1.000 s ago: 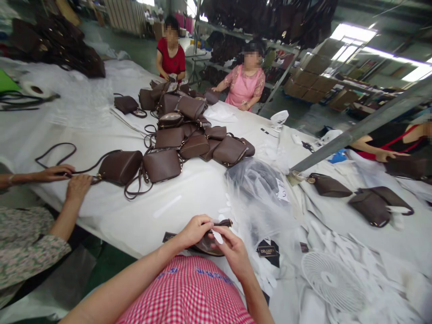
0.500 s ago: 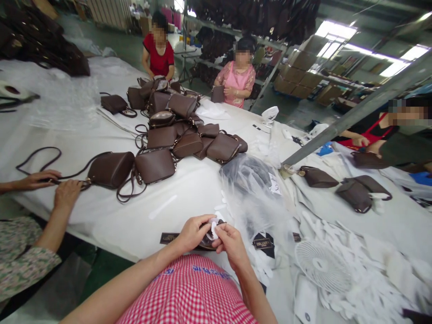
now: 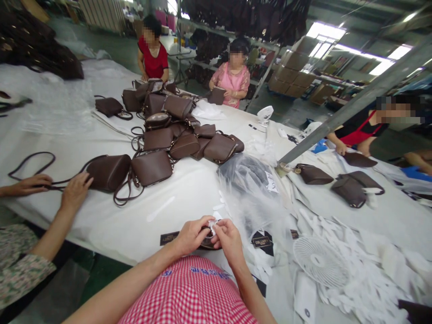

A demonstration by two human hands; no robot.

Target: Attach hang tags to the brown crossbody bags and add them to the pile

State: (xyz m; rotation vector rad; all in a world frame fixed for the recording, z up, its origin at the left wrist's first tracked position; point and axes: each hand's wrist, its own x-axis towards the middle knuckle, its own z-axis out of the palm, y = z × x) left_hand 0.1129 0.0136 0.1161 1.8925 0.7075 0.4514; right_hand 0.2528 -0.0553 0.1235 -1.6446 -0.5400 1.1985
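Close in front of my checked apron, my two hands meet over a small dark brown glossy piece (image 3: 209, 245), mostly covered by fingers, so its kind cannot be told. My left hand (image 3: 195, 234) is closed on its left side, thumb and fingers bent round the edge. With thumb and forefinger my right hand (image 3: 227, 235) pinches a small white slip (image 3: 213, 228), which sits against the brown piece between both hands. A black card label (image 3: 168, 238) with gold print lies left of my left wrist. To the right, a clear plastic bag (image 3: 251, 193) holds dark contents.
Brown handbags (image 3: 151, 167) with straps are heaped mid-table. On the left a co-worker's hands (image 3: 74, 189) touch a bag and its strap. Right of me lie a white fan (image 3: 320, 263) and many white strips (image 3: 367, 274). A slanted metal post (image 3: 324, 130) crosses the right side.
The white slip looks more crumpled between my fingers, and my hands stay nearly in place. The left co-worker's nearer hand has moved right onto the bag. The whole view has shifted slightly.
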